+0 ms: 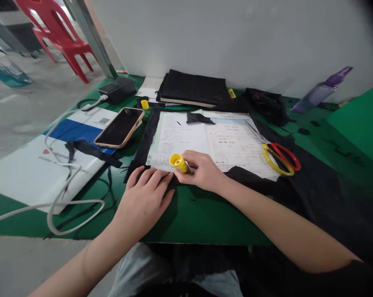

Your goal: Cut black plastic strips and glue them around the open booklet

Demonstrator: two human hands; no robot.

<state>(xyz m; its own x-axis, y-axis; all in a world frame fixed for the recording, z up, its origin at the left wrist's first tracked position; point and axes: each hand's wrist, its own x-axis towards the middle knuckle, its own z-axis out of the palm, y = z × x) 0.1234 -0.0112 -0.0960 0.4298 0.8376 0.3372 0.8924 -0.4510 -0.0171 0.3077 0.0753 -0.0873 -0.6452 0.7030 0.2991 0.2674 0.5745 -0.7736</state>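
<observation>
My right hand (201, 170) is wrapped round a yellow glue stick (178, 163), its open end facing up, over the front edge of a printed sheet (186, 140). Black fabric (146, 138) borders the sheet and is folded along its left side. My left hand (147, 194) lies flat with fingers spread on the fabric's front left edge, holding nothing. On the sheet's upper part rests a small black scrap (200, 118). Scissors with red and yellow handles (279, 156) lie on the sheet's right side, blades pointing away.
A phone (120, 128) and a white cable (62, 185) lie on a white and blue folder (50, 165) at left. Behind are a black adapter (117, 90), yellow cap (144, 104) and black-covered book (194, 87). A purple spray bottle (317, 93) stands tilted at back right.
</observation>
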